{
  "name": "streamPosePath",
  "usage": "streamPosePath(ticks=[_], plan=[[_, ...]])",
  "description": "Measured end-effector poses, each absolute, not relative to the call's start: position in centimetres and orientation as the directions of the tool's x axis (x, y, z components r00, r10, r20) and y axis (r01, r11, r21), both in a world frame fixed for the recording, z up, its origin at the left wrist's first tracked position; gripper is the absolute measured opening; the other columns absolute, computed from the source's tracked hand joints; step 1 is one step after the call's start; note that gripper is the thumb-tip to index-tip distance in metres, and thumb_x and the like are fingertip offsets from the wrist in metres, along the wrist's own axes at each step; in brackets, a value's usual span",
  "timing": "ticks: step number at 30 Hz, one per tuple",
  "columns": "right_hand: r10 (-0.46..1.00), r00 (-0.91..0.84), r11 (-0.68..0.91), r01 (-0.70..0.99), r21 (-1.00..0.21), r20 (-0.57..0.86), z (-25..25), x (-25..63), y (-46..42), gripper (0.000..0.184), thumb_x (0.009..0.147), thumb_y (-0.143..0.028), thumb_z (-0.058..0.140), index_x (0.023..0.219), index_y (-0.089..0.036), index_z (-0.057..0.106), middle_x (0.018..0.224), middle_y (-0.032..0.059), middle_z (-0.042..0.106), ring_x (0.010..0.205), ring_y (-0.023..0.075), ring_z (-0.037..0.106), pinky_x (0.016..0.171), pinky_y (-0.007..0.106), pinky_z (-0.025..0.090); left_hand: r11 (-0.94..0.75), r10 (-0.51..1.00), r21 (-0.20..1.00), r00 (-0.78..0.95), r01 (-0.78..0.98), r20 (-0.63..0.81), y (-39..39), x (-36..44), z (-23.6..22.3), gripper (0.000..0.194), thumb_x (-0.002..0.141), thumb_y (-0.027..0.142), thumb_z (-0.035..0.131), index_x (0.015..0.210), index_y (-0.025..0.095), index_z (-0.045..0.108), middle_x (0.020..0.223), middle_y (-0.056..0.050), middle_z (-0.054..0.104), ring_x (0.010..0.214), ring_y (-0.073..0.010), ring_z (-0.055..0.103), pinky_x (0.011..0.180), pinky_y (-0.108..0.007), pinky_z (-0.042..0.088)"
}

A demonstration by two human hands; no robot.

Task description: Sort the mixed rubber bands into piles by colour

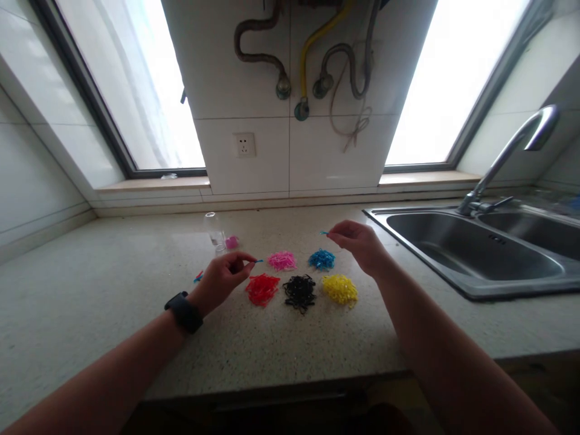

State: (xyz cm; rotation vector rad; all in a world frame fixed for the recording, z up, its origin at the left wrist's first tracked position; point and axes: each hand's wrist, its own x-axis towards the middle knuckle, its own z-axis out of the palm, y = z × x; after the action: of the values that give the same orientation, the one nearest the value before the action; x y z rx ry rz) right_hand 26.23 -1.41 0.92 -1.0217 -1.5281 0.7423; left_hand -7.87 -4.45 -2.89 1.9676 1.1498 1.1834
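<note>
My left hand (225, 277), with a dark watch on its wrist, pinches a small blue rubber band (260, 261) above the red pile (263, 289). Between the fingertips of my right hand (357, 243) is another blue rubber band (323, 233), held over the counter behind the blue pile (322, 259). The pink pile (282, 261) lies in the back row beside the blue one. In front are the black pile (299, 293) and the yellow pile (340, 290). A few red and blue bands (198, 277) lie left of my left hand.
A clear plastic bottle (214, 232) stands behind my left hand, a pink cap (232, 242) beside it. The steel sink (471, 244) and faucet (502, 157) are to the right. Pipes and a socket (245, 145) are on the tiled wall; the counter's front edge is near me.
</note>
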Motion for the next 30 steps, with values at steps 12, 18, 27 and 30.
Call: streamPosePath(ticks=[12, 18, 27, 30], plan=[[0.911, -0.111, 0.410, 0.156, -0.899, 0.396, 0.0, 26.7, -0.7, 0.028, 0.067, -0.040, 0.080, 0.082, -0.020, 0.066, 0.077, 0.0002, 0.063, 0.069, 0.0116, 0.054, 0.065, 0.028, 0.049, -0.474, 0.880, 0.777, 0.267, 0.415, 0.394, -5.0, -7.5, -3.4, 0.022, 0.087, 0.036, 0.064, 0.096, 0.017, 0.069, 0.058, 0.006, 0.038, 0.052, -0.0086, 0.034, 0.047, -0.020, 0.028], [0.912, -0.146, 0.402, 0.132, -0.906, 0.383, 0.1, 26.8, -0.8, 0.027, 0.067, -0.037, 0.081, 0.083, -0.020, 0.066, 0.080, 0.0008, 0.064, 0.069, 0.0113, 0.054, 0.065, 0.028, 0.049, -0.464, 0.885, 0.778, 0.258, 0.424, 0.387, -5.0, -7.5, -3.5, 0.022, 0.087, 0.037, 0.065, 0.096, 0.017, 0.068, 0.059, 0.006, 0.038, 0.053, -0.0089, 0.035, 0.048, -0.020, 0.029], [0.911, -0.161, 0.401, 0.132, -0.906, 0.380, 0.0, 26.8, -0.8, 0.031, 0.064, -0.039, 0.083, 0.083, -0.020, 0.067, 0.080, 0.0011, 0.064, 0.065, 0.0100, 0.051, 0.062, 0.027, 0.048, -0.447, 0.894, 0.777, 0.252, 0.443, 0.370, -4.8, -7.6, -3.7, 0.024, 0.086, 0.038, 0.065, 0.097, 0.017, 0.067, 0.061, 0.006, 0.041, 0.055, -0.0093, 0.037, 0.050, -0.021, 0.030], [0.916, -0.162, 0.385, 0.099, -0.918, 0.367, -0.4, 27.0, -0.4, 0.031, 0.063, -0.037, 0.084, 0.082, -0.019, 0.067, 0.079, 0.0003, 0.065, 0.064, 0.0094, 0.052, 0.064, 0.027, 0.048, -0.447, 0.894, 0.770, 0.264, 0.455, 0.363, -4.7, -7.7, -3.8, 0.024, 0.086, 0.039, 0.064, 0.096, 0.017, 0.067, 0.061, 0.006, 0.040, 0.055, -0.0093, 0.037, 0.050, -0.021, 0.030]])
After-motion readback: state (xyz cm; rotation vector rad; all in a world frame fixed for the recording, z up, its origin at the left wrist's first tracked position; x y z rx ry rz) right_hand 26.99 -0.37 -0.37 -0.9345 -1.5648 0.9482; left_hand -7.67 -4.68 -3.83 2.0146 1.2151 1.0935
